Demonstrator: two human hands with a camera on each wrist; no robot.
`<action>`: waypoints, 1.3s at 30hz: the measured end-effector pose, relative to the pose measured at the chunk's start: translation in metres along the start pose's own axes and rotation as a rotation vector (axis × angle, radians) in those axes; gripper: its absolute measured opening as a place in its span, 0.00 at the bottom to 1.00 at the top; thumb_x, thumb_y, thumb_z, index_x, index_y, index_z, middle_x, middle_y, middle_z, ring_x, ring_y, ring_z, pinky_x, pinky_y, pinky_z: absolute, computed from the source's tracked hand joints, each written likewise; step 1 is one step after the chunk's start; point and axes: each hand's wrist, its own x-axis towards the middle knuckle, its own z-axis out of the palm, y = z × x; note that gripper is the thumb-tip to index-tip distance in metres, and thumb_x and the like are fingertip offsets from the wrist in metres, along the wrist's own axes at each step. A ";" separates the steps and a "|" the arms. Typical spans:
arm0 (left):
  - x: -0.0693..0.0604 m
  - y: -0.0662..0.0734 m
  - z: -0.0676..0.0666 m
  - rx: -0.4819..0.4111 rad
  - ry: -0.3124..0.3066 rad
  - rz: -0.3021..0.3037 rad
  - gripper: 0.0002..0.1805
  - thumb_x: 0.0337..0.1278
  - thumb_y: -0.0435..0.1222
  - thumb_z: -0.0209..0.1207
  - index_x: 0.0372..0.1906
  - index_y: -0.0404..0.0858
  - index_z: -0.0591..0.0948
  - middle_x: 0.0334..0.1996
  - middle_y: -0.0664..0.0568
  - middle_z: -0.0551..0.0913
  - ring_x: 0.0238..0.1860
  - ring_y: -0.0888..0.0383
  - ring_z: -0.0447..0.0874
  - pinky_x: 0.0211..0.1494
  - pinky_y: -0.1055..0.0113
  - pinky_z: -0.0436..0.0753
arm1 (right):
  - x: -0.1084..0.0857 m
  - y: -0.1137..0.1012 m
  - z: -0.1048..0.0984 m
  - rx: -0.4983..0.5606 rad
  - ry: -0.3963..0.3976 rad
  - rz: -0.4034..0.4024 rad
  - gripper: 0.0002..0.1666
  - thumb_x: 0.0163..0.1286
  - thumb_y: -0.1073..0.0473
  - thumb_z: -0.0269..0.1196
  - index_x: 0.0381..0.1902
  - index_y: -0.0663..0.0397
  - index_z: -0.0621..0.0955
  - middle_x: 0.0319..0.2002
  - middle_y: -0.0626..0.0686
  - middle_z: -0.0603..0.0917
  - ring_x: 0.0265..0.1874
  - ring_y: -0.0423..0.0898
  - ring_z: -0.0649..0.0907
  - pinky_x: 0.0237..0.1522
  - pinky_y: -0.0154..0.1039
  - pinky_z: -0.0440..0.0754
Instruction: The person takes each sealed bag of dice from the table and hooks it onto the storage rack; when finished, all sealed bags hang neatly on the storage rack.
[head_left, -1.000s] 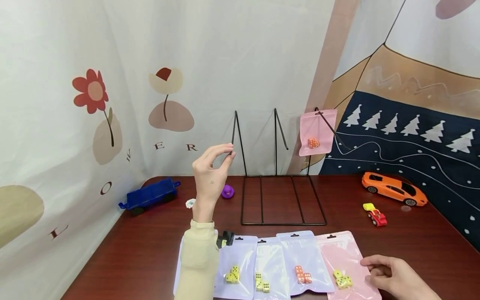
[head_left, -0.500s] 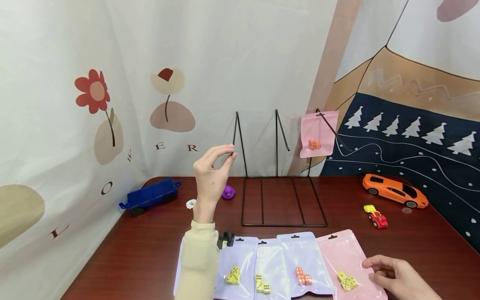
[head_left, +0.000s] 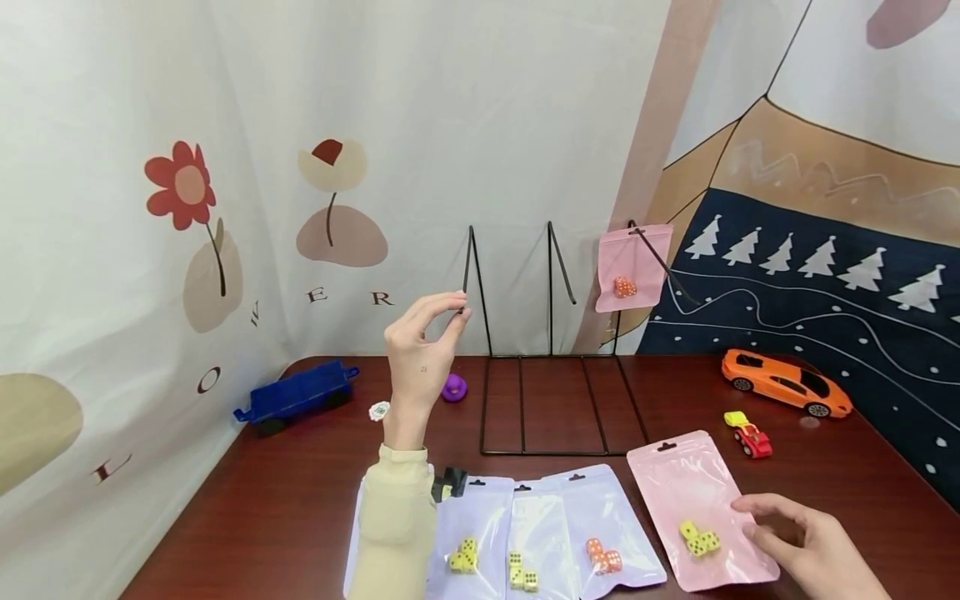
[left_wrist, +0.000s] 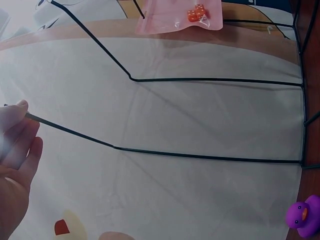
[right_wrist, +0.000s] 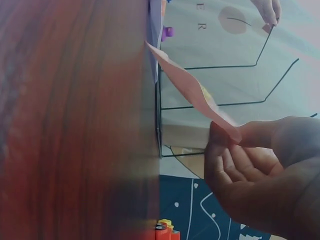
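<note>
Judged by how things lie, the work seems at an early stage: one pink plastic pouch with orange dice [head_left: 637, 265] hangs on the right hook of the black wire rack [head_left: 555, 453], while the other pouches are off it and look left to deal with. The pink plastic pouch with yellow dice [head_left: 693, 500] is just in front of the rack's right front corner, apart from the row. Its long axis slants: the end with the hanging slot points forward and slightly left toward the rack, and the bottom end points back and to the right. The right wrist view shows the pouch edge-on and tilted, its gripped side raised off the bench [head_left: 247, 533]; whether its far end touches cannot be told. The right hand [head_left: 813, 542] pinches its right long edge between thumb and fingers. The left hand [head_left: 420, 367] pinches the tip of the rack's left hook. In front of the rack lie a lavender pouch with yellow dice [head_left: 487, 517], a whitish pouch with yellow dice [head_left: 540, 521] and a lavender pouch with orange dice [head_left: 600, 508]; the sleeve [head_left: 393, 525] partly hides another pouch.
</note>
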 end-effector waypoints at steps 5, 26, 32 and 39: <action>0.001 0.001 -0.001 0.004 0.005 0.004 0.08 0.47 0.22 0.67 0.34 0.32 0.86 0.38 0.47 0.86 0.42 0.55 0.84 0.48 0.63 0.80 | -0.004 -0.002 0.003 0.010 0.112 -0.065 0.18 0.59 0.69 0.66 0.49 0.62 0.80 0.41 0.54 0.82 0.26 0.37 0.76 0.25 0.32 0.75; 0.004 0.000 0.001 -0.003 0.006 0.022 0.05 0.49 0.25 0.67 0.34 0.32 0.86 0.38 0.47 0.86 0.43 0.55 0.84 0.49 0.62 0.80 | -0.010 -0.024 0.000 0.029 0.484 -0.172 0.14 0.63 0.60 0.66 0.46 0.59 0.82 0.29 0.44 0.80 0.20 0.40 0.71 0.17 0.33 0.68; 0.002 0.000 0.001 -0.004 0.013 0.019 0.09 0.45 0.21 0.67 0.34 0.32 0.86 0.37 0.46 0.86 0.43 0.54 0.84 0.49 0.62 0.80 | -0.008 -0.034 -0.005 0.045 0.534 -0.237 0.14 0.63 0.60 0.67 0.46 0.56 0.82 0.27 0.43 0.77 0.21 0.39 0.70 0.16 0.34 0.65; 0.001 -0.001 0.001 -0.010 0.011 0.011 0.06 0.48 0.24 0.67 0.34 0.33 0.86 0.38 0.48 0.86 0.43 0.55 0.84 0.48 0.63 0.80 | -0.008 -0.038 -0.008 0.079 0.558 -0.280 0.14 0.62 0.62 0.67 0.47 0.56 0.82 0.27 0.43 0.77 0.19 0.39 0.71 0.15 0.34 0.65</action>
